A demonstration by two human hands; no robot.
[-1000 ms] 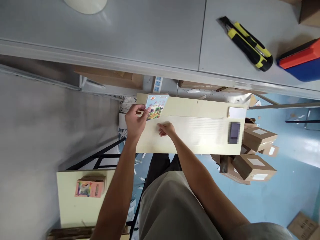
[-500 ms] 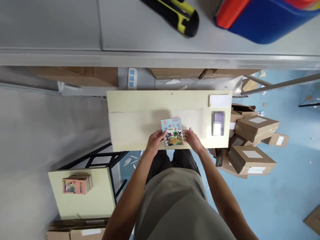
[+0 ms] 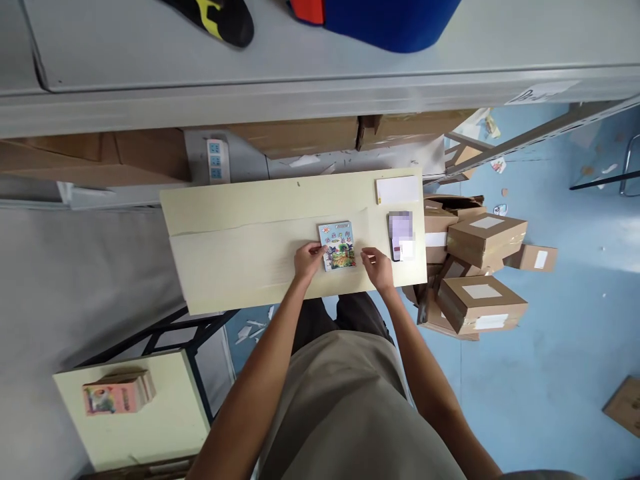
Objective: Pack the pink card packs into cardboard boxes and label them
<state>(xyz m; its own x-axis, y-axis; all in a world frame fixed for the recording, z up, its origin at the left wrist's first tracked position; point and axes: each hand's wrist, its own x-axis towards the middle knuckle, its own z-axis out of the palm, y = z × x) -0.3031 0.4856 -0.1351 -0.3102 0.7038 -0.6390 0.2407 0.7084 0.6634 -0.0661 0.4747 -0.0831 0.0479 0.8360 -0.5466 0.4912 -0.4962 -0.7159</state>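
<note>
A blue picture booklet [image 3: 340,247] with a colourful garden scene lies on a pale translucent sheet [image 3: 240,257] across the cream tabletop. At the booklet's left edge is my left hand [image 3: 307,261], thumb and fingers closed on it. My right hand [image 3: 379,268] is just right of the booklet, a small gap from it. Its fingertips are drawn together near the sheet's right end; whether they grip the sheet is too small to make out.
A phone [image 3: 401,233] and a white pad [image 3: 397,190] lie at the table's right end. Cardboard boxes [image 3: 483,300] are piled on the floor to the right. Pink books [image 3: 113,395] rest on a lower board at left. A grey shelf [image 3: 300,87] crosses in front, holding a cutter [image 3: 225,20].
My view has shifted right and turned slightly. The booklet now lies flatter and farther from the table's front edge. My right hand has moved away from the booklet's right edge, its fingers closing together.
</note>
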